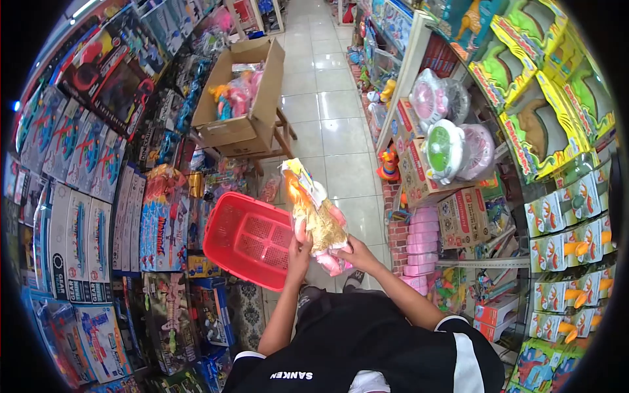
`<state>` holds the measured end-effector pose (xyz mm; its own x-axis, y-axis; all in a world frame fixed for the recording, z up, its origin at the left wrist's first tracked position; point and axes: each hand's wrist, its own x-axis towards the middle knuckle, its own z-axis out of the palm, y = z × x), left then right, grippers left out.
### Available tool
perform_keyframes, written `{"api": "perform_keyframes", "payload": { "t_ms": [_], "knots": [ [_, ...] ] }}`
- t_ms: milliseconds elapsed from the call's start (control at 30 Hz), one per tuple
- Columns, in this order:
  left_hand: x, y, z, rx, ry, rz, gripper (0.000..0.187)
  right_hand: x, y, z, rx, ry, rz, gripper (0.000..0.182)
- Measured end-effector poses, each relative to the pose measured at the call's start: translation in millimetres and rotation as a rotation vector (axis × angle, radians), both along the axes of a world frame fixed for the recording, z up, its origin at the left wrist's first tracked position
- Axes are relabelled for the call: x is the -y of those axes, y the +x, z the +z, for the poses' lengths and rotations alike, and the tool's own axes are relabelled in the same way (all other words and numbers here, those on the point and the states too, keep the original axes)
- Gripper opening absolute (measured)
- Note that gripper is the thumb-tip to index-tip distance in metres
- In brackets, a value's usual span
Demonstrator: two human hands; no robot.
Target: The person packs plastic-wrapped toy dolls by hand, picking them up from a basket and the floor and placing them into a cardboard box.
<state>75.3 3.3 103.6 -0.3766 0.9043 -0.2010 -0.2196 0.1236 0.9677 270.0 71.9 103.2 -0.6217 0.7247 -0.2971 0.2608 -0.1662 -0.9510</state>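
Observation:
Both my hands are closed on a plastic-wrapped toy (318, 216) with shiny gold, pink and orange parts; it looks like a doll, but glare on the wrapping blurs the details. My left hand (300, 254) grips its lower left side, and my right hand (355, 253) its lower right. The toy is tilted, its top pointing away from me to the left. Just left of it, a red plastic basket (216, 242) with a perforated bottom sits low by the shelves. My left wrist passes in front of the basket's right edge.
A cardboard box (272, 85) of wrapped toys stands on a wooden stool (283, 124) ahead on the left. Boxed toys (164, 223) fill the left shelves. Wrapped round fans (445, 154) and dinosaur boxes (537, 124) line the right. A tiled aisle (341, 144) runs between.

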Motion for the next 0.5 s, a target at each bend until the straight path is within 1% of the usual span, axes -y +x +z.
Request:
{"api": "perform_keyframes", "payload": {
  "t_ms": [67, 100, 167, 200, 233, 267, 300, 333, 367, 400, 467, 500],
  "knots": [
    [-13, 24, 14, -0.011, -0.028, -0.018, 0.048, -4, 21, -11, 0.083, 0.217, -0.160, 0.068],
    [-21, 34, 10, -0.059, 0.054, -0.013, 0.046, -8, 31, -3, 0.084, 0.226, -0.165, 0.068],
    [-35, 50, 7, -0.093, 0.081, -0.029, 0.044, -17, 45, 24, 0.126, 0.486, -0.285, 0.075],
    [-41, 57, 8, -0.128, 0.101, -0.037, 0.043, -24, 51, 33, 0.127, 0.487, -0.294, 0.075],
    [-44, 65, 20, -0.171, 0.047, -0.052, 0.040, -31, 55, 41, 0.083, 0.485, -0.260, 0.074],
    [-47, 71, 20, -0.174, 0.046, -0.060, 0.040, -36, 58, 45, 0.038, 0.484, -0.225, 0.072],
    [-52, 75, 20, -0.204, 0.054, -0.105, 0.038, -39, 61, 41, 0.036, 0.483, -0.234, 0.072],
    [-57, 79, 20, -0.233, 0.061, -0.149, 0.037, -44, 62, 34, -0.023, 0.477, -0.218, 0.071],
    [-60, 82, 20, -0.239, -0.011, -0.200, 0.035, -51, 63, 29, -0.081, 0.472, -0.200, 0.070],
    [-65, 84, 16, -0.242, -0.009, -0.203, 0.035, -56, 64, 22, -0.083, 0.474, -0.204, 0.070],
    [-79, 87, 6, -0.261, 0.147, -0.324, 0.035, -69, 65, 9, -0.087, 0.373, -0.244, 0.074],
    [-84, 89, 5, -0.228, 0.135, -0.335, 0.036, -76, 64, 11, -0.086, 0.374, -0.245, 0.074]
  ]
}}
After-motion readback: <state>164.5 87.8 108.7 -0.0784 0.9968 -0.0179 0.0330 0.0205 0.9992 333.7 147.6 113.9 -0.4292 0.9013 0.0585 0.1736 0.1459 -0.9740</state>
